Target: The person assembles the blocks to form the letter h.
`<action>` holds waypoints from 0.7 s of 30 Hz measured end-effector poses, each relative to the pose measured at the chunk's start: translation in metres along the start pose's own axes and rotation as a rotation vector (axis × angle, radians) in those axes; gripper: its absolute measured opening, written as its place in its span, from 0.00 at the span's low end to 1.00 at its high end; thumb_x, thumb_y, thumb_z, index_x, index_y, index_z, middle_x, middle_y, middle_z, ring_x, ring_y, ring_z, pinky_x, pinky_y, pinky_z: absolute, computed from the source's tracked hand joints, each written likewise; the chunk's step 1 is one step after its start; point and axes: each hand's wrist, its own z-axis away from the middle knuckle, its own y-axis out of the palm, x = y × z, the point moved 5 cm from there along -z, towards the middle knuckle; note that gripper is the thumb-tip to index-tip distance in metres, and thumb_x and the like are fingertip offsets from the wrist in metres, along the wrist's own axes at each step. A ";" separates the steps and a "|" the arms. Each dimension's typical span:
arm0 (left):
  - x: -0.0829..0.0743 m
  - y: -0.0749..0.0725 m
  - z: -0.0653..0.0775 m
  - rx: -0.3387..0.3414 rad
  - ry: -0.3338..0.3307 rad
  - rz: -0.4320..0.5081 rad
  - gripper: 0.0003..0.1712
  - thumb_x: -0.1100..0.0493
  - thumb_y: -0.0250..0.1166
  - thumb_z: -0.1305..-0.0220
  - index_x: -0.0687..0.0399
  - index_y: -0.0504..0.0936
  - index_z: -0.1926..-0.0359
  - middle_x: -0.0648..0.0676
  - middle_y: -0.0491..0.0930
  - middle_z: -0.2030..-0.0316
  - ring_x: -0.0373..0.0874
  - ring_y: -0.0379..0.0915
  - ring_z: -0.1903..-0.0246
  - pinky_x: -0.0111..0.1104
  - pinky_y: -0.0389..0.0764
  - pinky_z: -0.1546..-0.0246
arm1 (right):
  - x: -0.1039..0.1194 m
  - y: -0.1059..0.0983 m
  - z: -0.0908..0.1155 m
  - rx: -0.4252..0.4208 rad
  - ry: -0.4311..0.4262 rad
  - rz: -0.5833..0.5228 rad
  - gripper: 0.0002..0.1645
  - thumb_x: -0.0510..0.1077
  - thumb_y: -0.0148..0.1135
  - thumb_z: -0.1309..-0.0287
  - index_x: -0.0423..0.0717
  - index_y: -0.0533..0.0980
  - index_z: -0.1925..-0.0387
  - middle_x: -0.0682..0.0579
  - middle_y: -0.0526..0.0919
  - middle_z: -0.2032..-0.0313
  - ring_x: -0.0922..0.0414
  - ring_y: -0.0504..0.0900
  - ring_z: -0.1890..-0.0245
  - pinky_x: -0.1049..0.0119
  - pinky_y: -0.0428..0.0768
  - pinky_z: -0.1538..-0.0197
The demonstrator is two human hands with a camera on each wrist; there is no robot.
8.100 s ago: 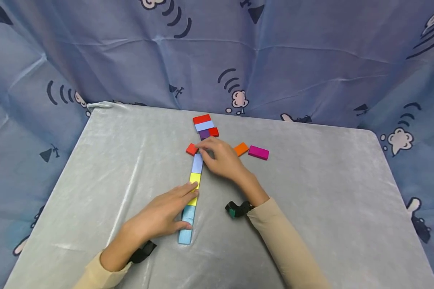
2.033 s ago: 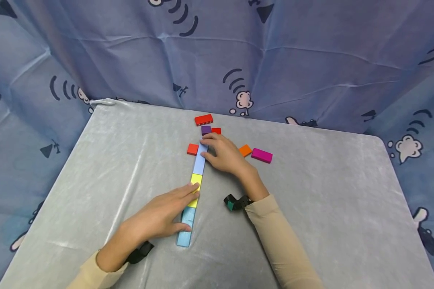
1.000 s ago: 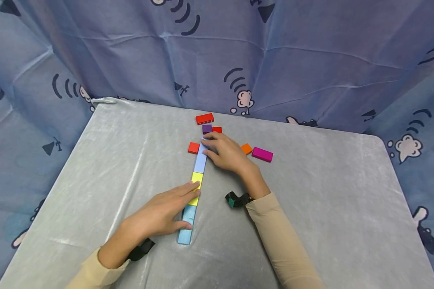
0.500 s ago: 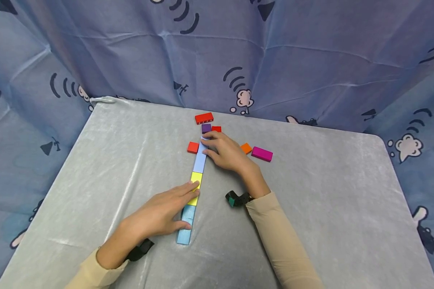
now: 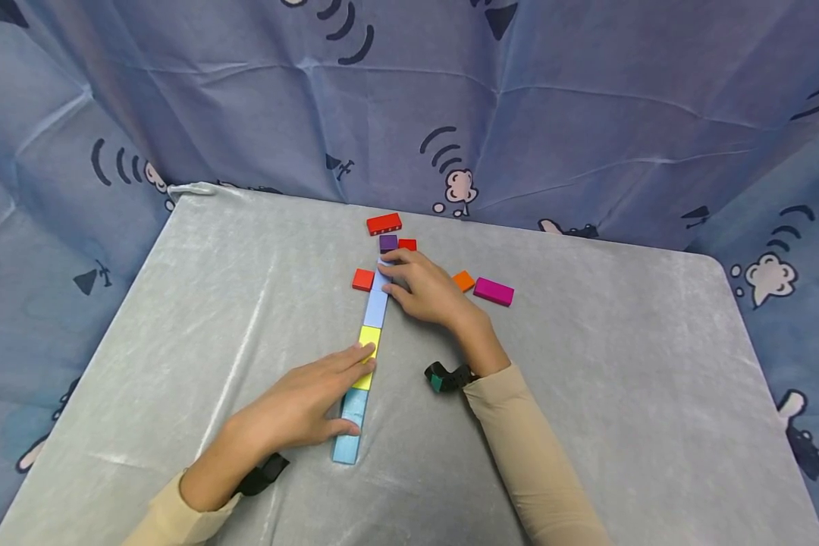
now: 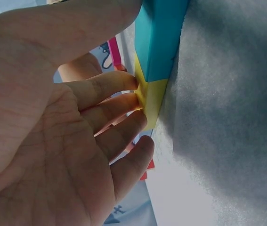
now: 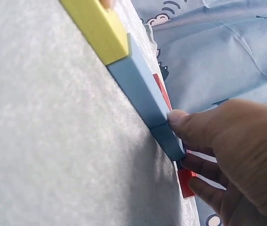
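Observation:
A straight row of flat blocks runs away from me in the head view: light blue-green blocks (image 5: 346, 450), a yellow stretch (image 5: 371, 335), then a pale blue block (image 5: 375, 311) and a further pale blue block (image 5: 380, 279) at the far end. My left hand (image 5: 300, 402) rests along the row's left side, fingertips on the yellow part, thumb over the blue-green part. My right hand (image 5: 423, 288) pinches the far pale blue block. In the right wrist view, its thumb (image 7: 179, 117) sits at the joint between the pale blue blocks (image 7: 140, 87), the index finger at the far end.
Beside the row's far end lie a small red block (image 5: 363, 280), a purple block (image 5: 388, 243) and another small red block (image 5: 407, 244). A longer red block (image 5: 384, 224) lies behind. An orange block (image 5: 463, 280) and a magenta block (image 5: 494, 292) are right of my hand.
Since the oldest frame, a pale blue block has gone from beside the long red block to the row's far end, under my right hand. Both hands have stayed nearly still for two seconds.

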 end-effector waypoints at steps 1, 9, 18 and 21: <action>0.000 0.000 0.000 0.000 0.000 0.001 0.50 0.49 0.80 0.39 0.61 0.69 0.23 0.58 0.62 0.18 0.55 0.61 0.20 0.50 0.70 0.23 | 0.000 0.000 0.000 0.001 0.000 -0.001 0.28 0.46 0.63 0.25 0.44 0.75 0.28 0.48 0.75 0.26 0.48 0.71 0.23 0.50 0.68 0.18; 0.000 -0.001 0.001 -0.014 0.003 -0.006 0.50 0.49 0.80 0.40 0.61 0.69 0.23 0.58 0.62 0.19 0.55 0.62 0.20 0.50 0.71 0.23 | 0.003 0.000 -0.001 -0.003 0.004 -0.004 0.28 0.45 0.63 0.25 0.43 0.75 0.28 0.47 0.74 0.26 0.48 0.71 0.23 0.50 0.67 0.18; 0.000 0.000 0.000 0.004 -0.006 0.003 0.50 0.49 0.79 0.39 0.61 0.68 0.22 0.58 0.61 0.18 0.55 0.61 0.20 0.50 0.71 0.23 | 0.003 0.000 0.000 -0.015 0.014 0.002 0.28 0.45 0.63 0.25 0.42 0.76 0.29 0.47 0.75 0.26 0.47 0.71 0.23 0.50 0.67 0.18; 0.000 -0.001 0.001 0.001 -0.007 0.002 0.50 0.49 0.79 0.39 0.61 0.68 0.22 0.58 0.61 0.18 0.55 0.61 0.20 0.50 0.71 0.23 | 0.004 0.000 0.000 -0.022 0.010 0.013 0.27 0.46 0.63 0.25 0.42 0.76 0.30 0.47 0.76 0.27 0.48 0.71 0.23 0.50 0.67 0.18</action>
